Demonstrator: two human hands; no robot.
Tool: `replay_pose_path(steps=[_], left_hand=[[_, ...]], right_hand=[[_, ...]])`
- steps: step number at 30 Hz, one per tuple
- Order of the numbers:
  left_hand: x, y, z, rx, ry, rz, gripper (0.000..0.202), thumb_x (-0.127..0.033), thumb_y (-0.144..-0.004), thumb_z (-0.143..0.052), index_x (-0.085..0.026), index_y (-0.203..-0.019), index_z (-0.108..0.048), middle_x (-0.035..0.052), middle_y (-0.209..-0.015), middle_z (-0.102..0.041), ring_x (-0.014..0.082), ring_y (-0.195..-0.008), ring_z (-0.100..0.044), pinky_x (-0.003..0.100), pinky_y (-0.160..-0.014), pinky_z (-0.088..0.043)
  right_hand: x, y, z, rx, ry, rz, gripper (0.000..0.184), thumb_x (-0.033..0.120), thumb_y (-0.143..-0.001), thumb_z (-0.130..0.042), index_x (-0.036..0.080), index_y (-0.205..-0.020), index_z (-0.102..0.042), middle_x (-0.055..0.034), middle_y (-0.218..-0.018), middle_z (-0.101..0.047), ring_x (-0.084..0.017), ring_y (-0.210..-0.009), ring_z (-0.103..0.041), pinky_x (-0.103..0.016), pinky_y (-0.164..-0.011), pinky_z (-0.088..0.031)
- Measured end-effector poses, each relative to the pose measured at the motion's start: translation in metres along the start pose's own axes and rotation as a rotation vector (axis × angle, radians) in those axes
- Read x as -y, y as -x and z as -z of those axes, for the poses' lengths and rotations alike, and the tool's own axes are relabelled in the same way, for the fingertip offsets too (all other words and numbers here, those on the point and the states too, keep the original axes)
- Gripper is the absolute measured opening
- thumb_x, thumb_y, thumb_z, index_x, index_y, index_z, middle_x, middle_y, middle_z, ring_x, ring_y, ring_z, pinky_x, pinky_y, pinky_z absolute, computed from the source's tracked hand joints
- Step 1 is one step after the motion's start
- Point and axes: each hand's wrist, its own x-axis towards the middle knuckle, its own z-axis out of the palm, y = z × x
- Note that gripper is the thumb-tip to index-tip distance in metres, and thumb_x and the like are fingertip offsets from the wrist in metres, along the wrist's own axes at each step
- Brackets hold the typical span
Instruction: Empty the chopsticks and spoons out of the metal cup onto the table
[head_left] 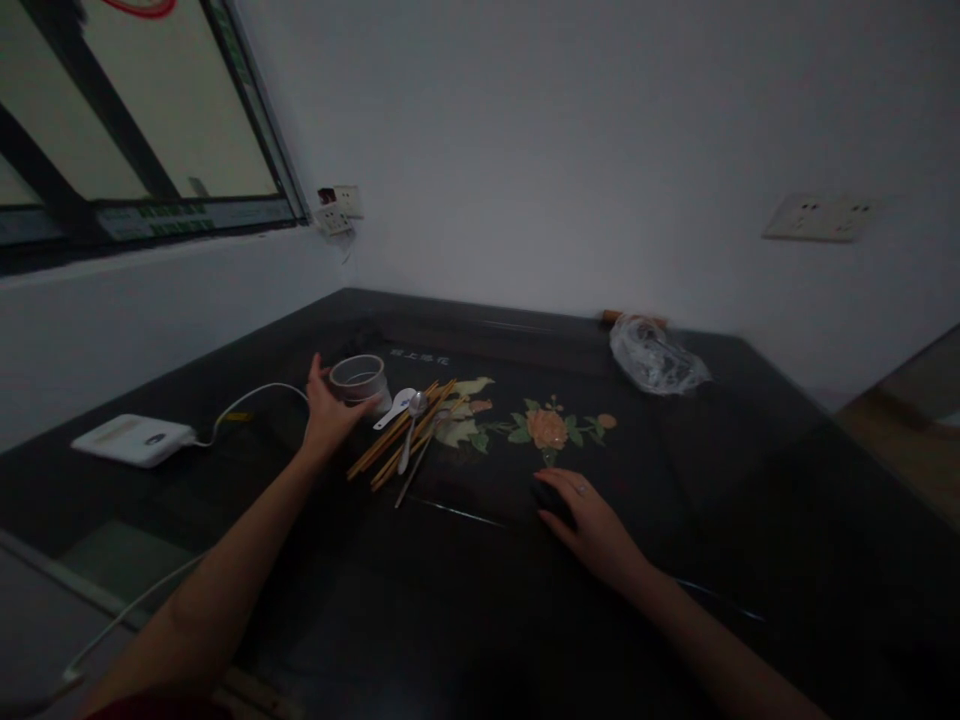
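My left hand (330, 412) is curved around a clear, round plastic container (358, 378), with the thumb across its front and the fingers at its left side. Beside the container lie a white spoon (397, 408) with a blue mark, a metal spoon (409, 440) and several wooden chopsticks (386, 448). A thin, darker stick (411, 482) lies at their right. My right hand (581, 515) rests low over the black table, thumb and fingers apart. The dark patch between them is too dim to make out.
The glossy black table (465, 600) bears a printed flower pattern (546, 428). A white power bank (135, 440) with a white cable (251, 392) lies at left. A crumpled clear plastic bag (654, 355) is near the wall, by a brown roll (613, 317). Wall sockets (817, 217) hang above.
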Motion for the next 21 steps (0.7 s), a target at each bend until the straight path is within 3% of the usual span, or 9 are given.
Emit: replay_pose_path(steps=[4,8,12,16,19,21], left_hand=[[-0.026,0.000,0.014,-0.238,-0.034,-0.185,0.077,-0.038,-0.076,-0.065,-0.014,-0.139,-0.028,0.0174,-0.137,-0.034,0.0289,-0.120,-0.043,0.046,-0.100,-0.038],[-0.059,0.010,0.018,-0.251,0.011,-0.397,0.047,-0.030,-0.082,-0.058,-0.013,-0.123,-0.045,0.0146,-0.125,-0.045,0.0285,-0.120,-0.041,0.046,-0.103,-0.034],[-0.102,0.035,0.007,-0.025,0.101,-0.553,0.017,-0.024,-0.086,-0.050,-0.017,-0.100,-0.056,0.0090,-0.108,-0.055,0.0229,-0.105,-0.051,0.040,-0.094,-0.040],[-0.152,0.078,-0.009,0.376,0.126,-0.745,0.011,-0.022,-0.086,-0.048,-0.019,-0.083,-0.058,0.0053,-0.093,-0.061,0.0207,-0.094,-0.055,0.037,-0.087,-0.039],[-0.186,0.119,-0.025,0.544,0.185,-0.652,0.015,-0.025,-0.085,-0.048,-0.019,-0.073,-0.054,0.0038,-0.085,-0.059,0.0192,-0.089,-0.053,0.034,-0.085,-0.036],[-0.203,0.145,-0.039,0.618,0.266,-0.442,0.019,-0.024,-0.081,-0.049,-0.018,-0.063,-0.046,-0.0002,-0.072,-0.054,0.0163,-0.078,-0.051,0.031,-0.079,-0.036]], right_hand=[[0.000,0.000,0.000,-0.011,0.008,0.011,0.039,0.020,-0.085,-0.053,0.022,-0.124,-0.051,-0.0099,-0.124,-0.057,-0.023,-0.117,-0.051,-0.044,-0.101,-0.044],[0.001,0.000,-0.001,-0.025,0.030,0.019,0.037,0.019,-0.085,-0.052,0.020,-0.122,-0.051,-0.0102,-0.121,-0.058,-0.023,-0.115,-0.052,-0.043,-0.100,-0.044],[-0.001,0.001,-0.001,-0.093,0.073,0.040,0.030,0.017,-0.087,-0.049,0.020,-0.115,-0.055,-0.0096,-0.116,-0.060,-0.022,-0.110,-0.054,-0.041,-0.097,-0.046],[0.006,0.007,0.002,-0.135,0.095,0.082,0.023,0.019,-0.087,-0.048,0.022,-0.107,-0.059,-0.0080,-0.108,-0.063,-0.021,-0.105,-0.057,-0.039,-0.092,-0.047],[0.022,0.014,0.006,-0.150,0.075,0.037,0.019,0.021,-0.088,-0.047,0.021,-0.102,-0.060,-0.0071,-0.102,-0.065,-0.021,-0.098,-0.058,-0.035,-0.088,-0.045],[0.033,0.019,0.008,-0.159,0.069,-0.057,0.017,0.024,-0.089,-0.046,0.019,-0.093,-0.061,-0.0061,-0.093,-0.066,-0.019,-0.087,-0.059,-0.030,-0.079,-0.045]])
